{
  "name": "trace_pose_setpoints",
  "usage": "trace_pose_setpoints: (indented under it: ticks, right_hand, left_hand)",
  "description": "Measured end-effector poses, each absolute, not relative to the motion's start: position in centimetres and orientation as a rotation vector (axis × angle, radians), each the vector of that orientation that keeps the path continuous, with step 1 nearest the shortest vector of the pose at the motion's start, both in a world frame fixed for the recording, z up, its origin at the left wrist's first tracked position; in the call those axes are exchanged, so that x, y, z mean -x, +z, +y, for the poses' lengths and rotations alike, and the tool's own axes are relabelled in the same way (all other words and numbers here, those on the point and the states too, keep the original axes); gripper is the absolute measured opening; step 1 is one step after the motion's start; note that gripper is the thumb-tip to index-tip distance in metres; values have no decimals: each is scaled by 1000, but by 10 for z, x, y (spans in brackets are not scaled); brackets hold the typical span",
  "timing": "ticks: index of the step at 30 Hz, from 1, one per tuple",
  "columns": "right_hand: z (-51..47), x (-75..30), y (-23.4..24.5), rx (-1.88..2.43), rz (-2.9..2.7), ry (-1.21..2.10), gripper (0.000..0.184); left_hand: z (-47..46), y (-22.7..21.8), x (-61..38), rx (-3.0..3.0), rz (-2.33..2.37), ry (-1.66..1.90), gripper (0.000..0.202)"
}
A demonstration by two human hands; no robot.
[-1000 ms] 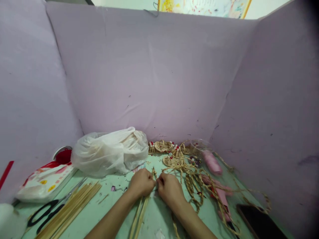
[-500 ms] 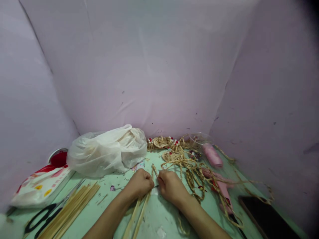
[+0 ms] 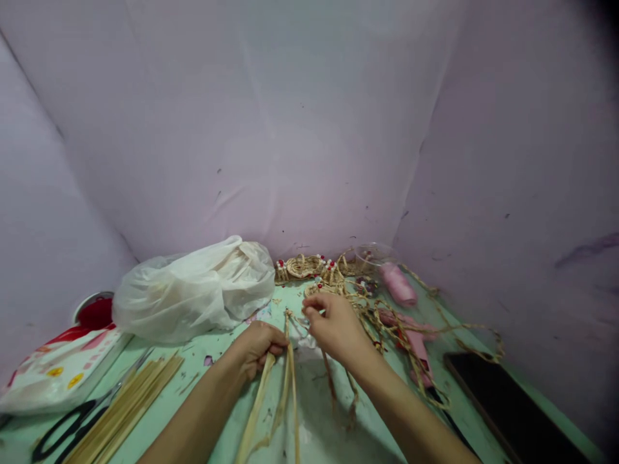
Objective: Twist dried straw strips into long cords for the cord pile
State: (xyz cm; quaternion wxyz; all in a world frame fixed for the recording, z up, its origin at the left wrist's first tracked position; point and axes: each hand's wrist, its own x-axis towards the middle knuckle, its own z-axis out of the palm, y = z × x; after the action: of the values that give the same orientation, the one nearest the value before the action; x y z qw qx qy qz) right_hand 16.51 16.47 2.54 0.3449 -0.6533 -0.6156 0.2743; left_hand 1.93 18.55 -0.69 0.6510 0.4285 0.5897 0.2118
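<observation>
My left hand [image 3: 261, 345] is closed on pale, flat dried-fibre strips [image 3: 258, 399], whose loose ends trail toward me over the table. Just right of its fingertips stands the narrow twisted top of a fibre cord [image 3: 287, 319], where the strips come together. My right hand [image 3: 333, 322] is raised a little to the right, fingers curled, with a thin strand running between it and the cord. A darker brown strand [image 3: 329, 377] hangs below that hand. Part of the grip is hidden by the right fingers.
A white plastic bag [image 3: 193, 290] sits at the back left. Black-handled scissors [image 3: 72, 422] and a bundle of straw strips [image 3: 126, 412] lie left. Beaded woven pieces [image 3: 304, 265], a pink thread spool [image 3: 399, 283], a pink glue gun [image 3: 416, 345] and a dark phone [image 3: 503, 406] are right.
My right hand has lifted up and away from my left, its fingers loosening from a fist. The strips have spread apart below. The whole view has shifted slightly.
</observation>
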Motion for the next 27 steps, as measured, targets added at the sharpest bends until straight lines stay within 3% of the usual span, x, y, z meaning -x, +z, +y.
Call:
trace_pose_setpoints:
  ticks: [3,12,17,22,27]
  right_hand:
    - [170,-153,9,1671,-1322,1308,29]
    - [162,-143,5,1369,-1048,1867,20]
    - [166,-150,-6,1260,-1058,1924,16]
    - [169,-152,-12,1443,-1180,1751,15]
    - [169,-151,-6,1525,-1127,1793,16]
  left_hand:
    - [188,-9,-17,-899,1294,444,20]
    - [193,-8,-14,-809,1211,411,18]
    - [190,-9,-13,-981,1229,411,25]
    - [186,-6,-13,-1123,1314,407,25]
    - [187,-4,-11,-1145,1313,382,27]
